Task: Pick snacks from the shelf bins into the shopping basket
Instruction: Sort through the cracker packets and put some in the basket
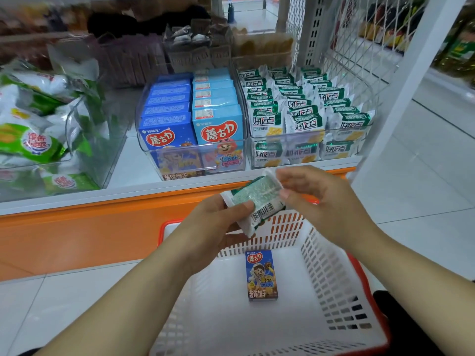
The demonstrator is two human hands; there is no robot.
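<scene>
Two grips | left hand [213,222], right hand [316,199] fingers clamped on green packet [257,199] | front hidden | over basket [334,265]

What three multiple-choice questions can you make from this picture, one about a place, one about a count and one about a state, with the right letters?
1. Where is the packet?
A. on the shelf
B. on the floor
C. held over the basket

2. How many things lie in the basket?
A. none
B. one
C. three

3. What does the left hand do?
A. grips the packet
B. hangs open
C. holds the basket's rim

Answers:
1 C: the left hand and the right hand hold the packet above the basket.
2 B: only a blue box lies on the basket's bottom.
3 A: the left hand's thumb and fingers clamp the packet's lower end.
</scene>
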